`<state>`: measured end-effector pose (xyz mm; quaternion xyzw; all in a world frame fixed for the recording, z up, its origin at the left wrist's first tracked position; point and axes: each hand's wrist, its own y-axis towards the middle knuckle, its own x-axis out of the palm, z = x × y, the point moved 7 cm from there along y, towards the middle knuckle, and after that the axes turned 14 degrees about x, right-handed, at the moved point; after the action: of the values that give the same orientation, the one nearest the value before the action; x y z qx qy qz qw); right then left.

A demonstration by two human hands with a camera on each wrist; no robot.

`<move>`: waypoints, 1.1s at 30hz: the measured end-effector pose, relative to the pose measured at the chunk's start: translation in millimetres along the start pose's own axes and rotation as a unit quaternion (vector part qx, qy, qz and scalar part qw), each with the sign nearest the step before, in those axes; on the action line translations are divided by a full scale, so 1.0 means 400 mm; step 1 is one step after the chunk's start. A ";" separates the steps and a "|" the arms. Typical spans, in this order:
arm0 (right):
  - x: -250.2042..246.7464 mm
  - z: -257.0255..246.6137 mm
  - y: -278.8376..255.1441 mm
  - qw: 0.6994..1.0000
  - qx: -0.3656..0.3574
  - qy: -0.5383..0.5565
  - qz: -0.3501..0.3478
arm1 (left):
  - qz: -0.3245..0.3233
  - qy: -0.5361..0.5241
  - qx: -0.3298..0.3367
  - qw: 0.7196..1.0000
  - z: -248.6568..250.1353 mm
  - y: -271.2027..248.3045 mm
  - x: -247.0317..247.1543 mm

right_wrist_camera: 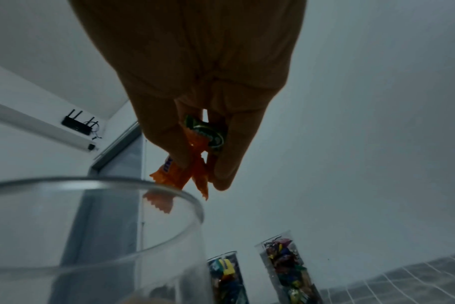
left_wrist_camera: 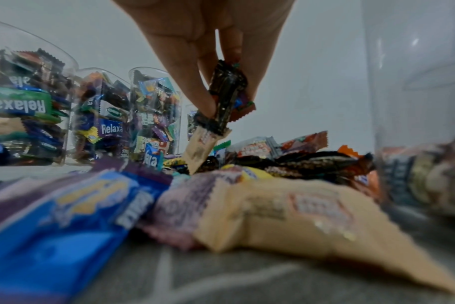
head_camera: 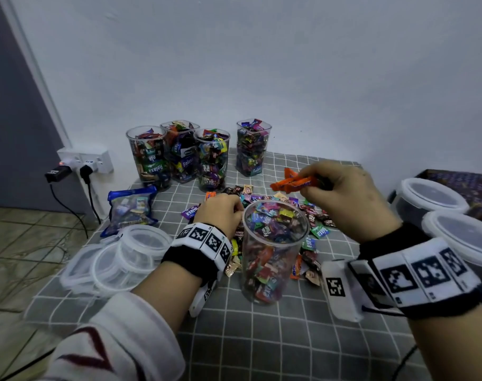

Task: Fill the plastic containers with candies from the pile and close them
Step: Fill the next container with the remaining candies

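A clear round container (head_camera: 272, 251), partly full of wrapped candies, stands open in the middle of the checked cloth. Its rim (right_wrist_camera: 133, 185) shows close in the right wrist view. Behind it lies the candy pile (head_camera: 261, 196). My left hand (head_camera: 220, 213) is low at the pile, just left of the container, and pinches dark and tan wrapped candies (left_wrist_camera: 221, 107). My right hand (head_camera: 341, 193) hovers above and right of the container's rim, pinching orange wrapped candies (head_camera: 294, 182) together with a green one (right_wrist_camera: 208, 133).
Four open containers (head_camera: 195, 152) packed with candies stand at the back by the wall. Loose clear lids (head_camera: 119, 257) are stacked front left, beside a blue candy bag (head_camera: 131, 207). Lidded containers (head_camera: 440, 204) sit far right. A power strip (head_camera: 83, 160) with plugs is at the left.
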<state>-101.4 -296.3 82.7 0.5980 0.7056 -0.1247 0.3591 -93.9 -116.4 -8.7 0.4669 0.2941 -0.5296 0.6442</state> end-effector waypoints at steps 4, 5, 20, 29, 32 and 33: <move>0.026 -0.009 -0.036 0.999 -0.015 -0.036 -0.023 | -0.001 0.001 0.012 1.000 0.006 -0.002 0.000; 0.031 -0.011 -0.042 0.998 -0.021 -0.045 -0.025 | -0.001 0.001 0.013 1.000 0.005 -0.002 0.000; 0.074 -0.004 -0.091 0.995 -0.019 0.066 -0.074 | 0.023 -0.014 0.006 1.000 0.004 -0.011 -0.007; 0.143 0.084 -0.093 0.952 0.091 0.233 -0.178 | 0.044 -0.030 0.000 0.999 0.011 -0.018 -0.022; 0.155 0.111 -0.094 0.947 0.114 0.237 -0.184 | 0.058 -0.046 0.015 0.997 0.012 -0.016 -0.022; 0.158 0.116 -0.093 0.945 0.117 0.240 -0.187 | 0.065 -0.055 0.020 0.996 0.011 -0.015 -0.022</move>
<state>-121.4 -286.3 -1.1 0.5056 0.8503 -0.1239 0.0768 -102.7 -116.9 -0.9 0.4682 0.2169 -0.5167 0.6832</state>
